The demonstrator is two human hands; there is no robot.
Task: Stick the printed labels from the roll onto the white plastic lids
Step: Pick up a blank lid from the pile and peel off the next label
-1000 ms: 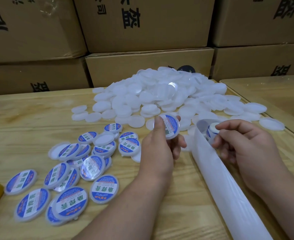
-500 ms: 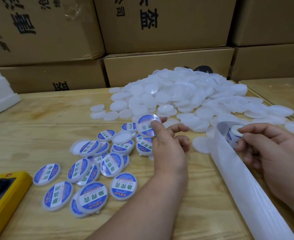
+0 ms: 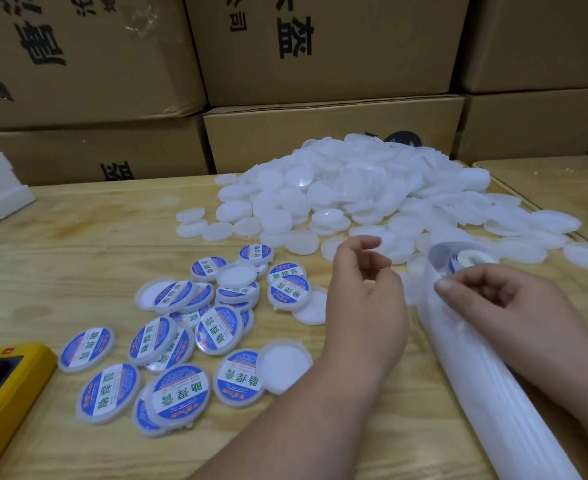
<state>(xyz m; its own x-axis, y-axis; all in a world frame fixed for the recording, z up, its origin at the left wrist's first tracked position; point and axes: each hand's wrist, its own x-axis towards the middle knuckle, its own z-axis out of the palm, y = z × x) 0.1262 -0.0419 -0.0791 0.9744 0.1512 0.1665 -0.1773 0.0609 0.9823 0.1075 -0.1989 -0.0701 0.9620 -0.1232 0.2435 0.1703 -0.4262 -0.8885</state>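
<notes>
Head view: the left hand [image 3: 365, 299] hovers above the worktop [image 3: 78, 237], fingers loosely curled, its grip empty. The right hand [image 3: 504, 306] pinches the label roll [image 3: 465, 261]; its backing strip [image 3: 486, 375] runs lengthwise toward the viewer. Labelled lids [image 3: 168, 327] lie left, the plain lid pile [image 3: 355, 188] behind.
</notes>
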